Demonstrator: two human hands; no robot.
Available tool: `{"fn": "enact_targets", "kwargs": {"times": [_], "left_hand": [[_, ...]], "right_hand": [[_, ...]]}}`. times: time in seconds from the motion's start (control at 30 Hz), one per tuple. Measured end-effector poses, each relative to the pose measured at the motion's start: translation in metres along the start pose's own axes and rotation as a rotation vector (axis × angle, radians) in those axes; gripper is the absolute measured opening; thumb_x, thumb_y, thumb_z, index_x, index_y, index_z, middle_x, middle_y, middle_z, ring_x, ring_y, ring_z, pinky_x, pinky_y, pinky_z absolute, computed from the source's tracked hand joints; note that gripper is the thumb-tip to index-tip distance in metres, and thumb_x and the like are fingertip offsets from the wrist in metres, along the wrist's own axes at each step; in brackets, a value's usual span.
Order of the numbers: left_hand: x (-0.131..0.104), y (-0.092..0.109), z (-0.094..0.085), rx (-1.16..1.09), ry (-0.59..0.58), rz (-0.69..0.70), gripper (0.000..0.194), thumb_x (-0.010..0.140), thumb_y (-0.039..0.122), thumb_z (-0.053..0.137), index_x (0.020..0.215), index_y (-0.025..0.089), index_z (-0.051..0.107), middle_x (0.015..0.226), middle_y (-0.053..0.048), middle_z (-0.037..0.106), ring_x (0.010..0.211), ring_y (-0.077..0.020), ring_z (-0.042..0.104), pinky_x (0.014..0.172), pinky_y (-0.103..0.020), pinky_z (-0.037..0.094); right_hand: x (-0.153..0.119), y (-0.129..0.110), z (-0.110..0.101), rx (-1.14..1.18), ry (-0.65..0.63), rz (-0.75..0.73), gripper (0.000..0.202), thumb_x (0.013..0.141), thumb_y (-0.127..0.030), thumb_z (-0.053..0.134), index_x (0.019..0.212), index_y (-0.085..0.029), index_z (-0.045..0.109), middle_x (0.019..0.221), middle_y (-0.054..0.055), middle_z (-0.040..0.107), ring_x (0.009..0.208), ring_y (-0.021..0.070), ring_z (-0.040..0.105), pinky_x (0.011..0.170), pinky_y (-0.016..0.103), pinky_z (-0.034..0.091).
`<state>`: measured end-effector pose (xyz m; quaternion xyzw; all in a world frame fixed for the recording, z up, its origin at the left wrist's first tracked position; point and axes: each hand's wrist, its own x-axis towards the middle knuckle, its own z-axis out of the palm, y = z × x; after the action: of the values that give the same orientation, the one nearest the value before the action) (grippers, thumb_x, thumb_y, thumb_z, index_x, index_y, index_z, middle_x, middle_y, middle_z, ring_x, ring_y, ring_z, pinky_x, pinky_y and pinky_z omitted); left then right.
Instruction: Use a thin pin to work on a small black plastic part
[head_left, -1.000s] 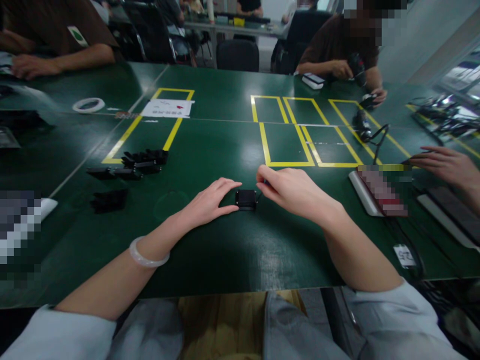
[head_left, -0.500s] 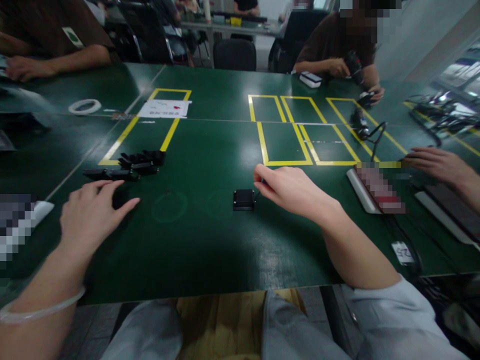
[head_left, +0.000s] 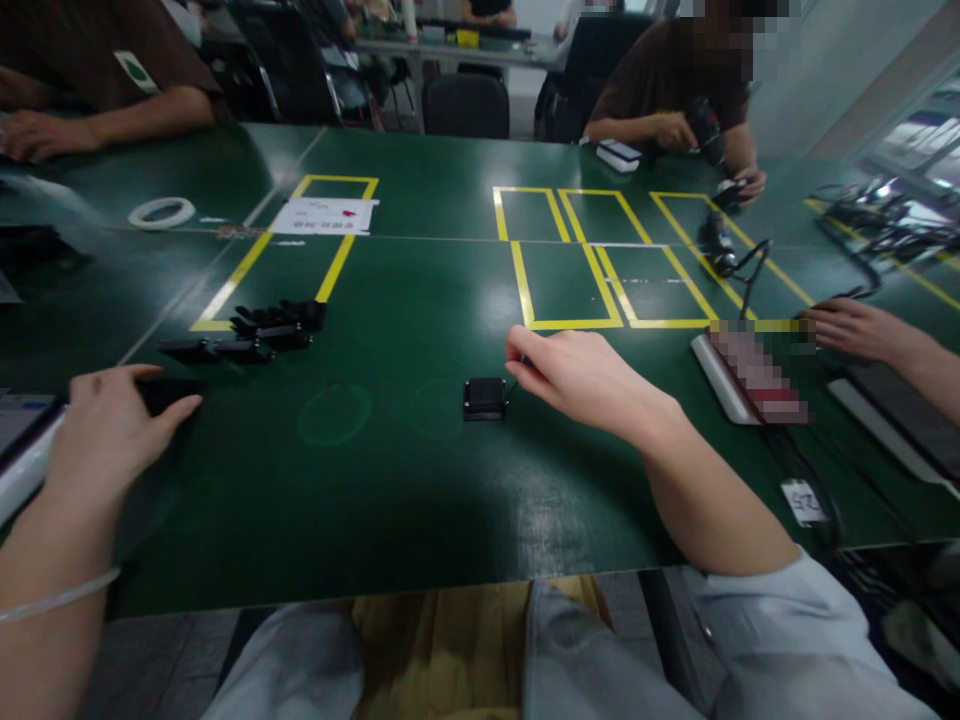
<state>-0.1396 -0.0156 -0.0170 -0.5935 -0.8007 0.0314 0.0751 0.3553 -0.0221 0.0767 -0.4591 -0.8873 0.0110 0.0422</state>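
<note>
On the green table [head_left: 390,480] lies a small square black part [head_left: 485,397]. Just right of it is my right hand [head_left: 585,378], its fingers pinched round a thin dark tool [head_left: 514,388] whose tip is near the part's right edge. My left hand [head_left: 124,430] is at the far left, thumb and fingers spread, beside a dark shape that it partly hides. Several similar black parts [head_left: 251,338] lie in a loose cluster to the right of and beyond my left hand.
Yellow tape frames [head_left: 574,323] mark the table, with a paper sheet [head_left: 322,216] and a tape roll [head_left: 161,213] at the left. Phone-like devices [head_left: 739,385] and cables are at the right. Across the table, a person holds a black power tool [head_left: 705,130].
My left hand has moved left, away from the cluster, towards the device at the left edge. The right hand and the square black part stay nearly in place.
</note>
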Motion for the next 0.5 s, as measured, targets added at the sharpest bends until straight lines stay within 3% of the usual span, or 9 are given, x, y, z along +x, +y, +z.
{"fn": "enact_targets", "kwargs": {"times": [0.17, 0.37, 0.5], "left_hand": [[0.015, -0.014, 0.005, -0.007, 0.01, -0.07, 0.072, 0.087, 0.065, 0.03, 0.139, 0.016, 0.028, 0.138, -0.015, 0.043, 0.127, -0.0309, 0.042, 0.095, -0.043, 0.046], [0.033, -0.031, 0.012, -0.044, 0.0, -0.053, 0.076, 0.087, 0.065, 0.031, 0.145, 0.017, 0.022, 0.142, -0.015, 0.038, 0.129, -0.0309, 0.04, 0.095, -0.043, 0.046], [0.043, -0.033, 0.015, -0.009, -0.004, -0.092, 0.082, 0.08, 0.062, 0.047, 0.145, 0.016, 0.026, 0.14, -0.014, 0.043, 0.126, -0.0302, 0.044, 0.096, -0.042, 0.046]], "right_hand": [[0.0, 0.001, 0.0, 0.001, 0.001, -0.004, 0.023, 0.096, -0.032, 0.032, 0.102, -0.02, 0.051, 0.071, 0.001, 0.062, 0.058, 0.0134, 0.051, 0.053, 0.026, 0.02], [0.001, 0.001, 0.002, 0.012, 0.007, 0.002, 0.022, 0.096, -0.032, 0.033, 0.102, -0.02, 0.05, 0.072, 0.001, 0.062, 0.058, 0.0131, 0.051, 0.053, 0.026, 0.02], [0.001, 0.002, 0.003, 0.006, 0.003, 0.0, 0.023, 0.096, -0.033, 0.033, 0.103, -0.02, 0.051, 0.072, 0.002, 0.062, 0.058, 0.0132, 0.051, 0.054, 0.026, 0.02]]}}
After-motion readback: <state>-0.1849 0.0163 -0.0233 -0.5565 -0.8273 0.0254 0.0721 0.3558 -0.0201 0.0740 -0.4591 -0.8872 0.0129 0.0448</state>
